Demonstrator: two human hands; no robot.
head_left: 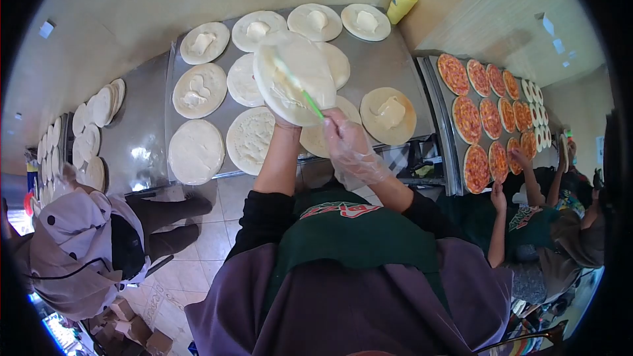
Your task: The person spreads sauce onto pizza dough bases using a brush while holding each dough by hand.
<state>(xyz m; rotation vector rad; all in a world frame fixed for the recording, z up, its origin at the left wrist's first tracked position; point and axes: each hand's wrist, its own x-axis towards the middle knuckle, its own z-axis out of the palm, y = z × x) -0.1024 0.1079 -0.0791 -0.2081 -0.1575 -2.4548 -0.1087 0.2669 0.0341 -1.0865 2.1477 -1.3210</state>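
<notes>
My left hand (286, 122) is mostly hidden beneath a round pizza base (306, 59), holding it up tilted above the table. White creamy spread covers much of its top, with a thicker smear on the left. In a clear plastic glove, my right hand (353, 148) grips a spatula (312, 103) by its green handle; the blade lies against the spread. Below and around are more bases, including a coated one (196, 151) at front left and a bare, dimpled one (250, 140). On another base (388, 115), to the right, sits a dollop of white spread.
Several bases with dollops line the back of the metal table (422, 109), near a yellow cup (402, 4). Sauce-topped pizzas (467, 120) cover the right-hand table, with co-workers beside it. Stacked bases (105, 105) and another person (86, 237) are at left.
</notes>
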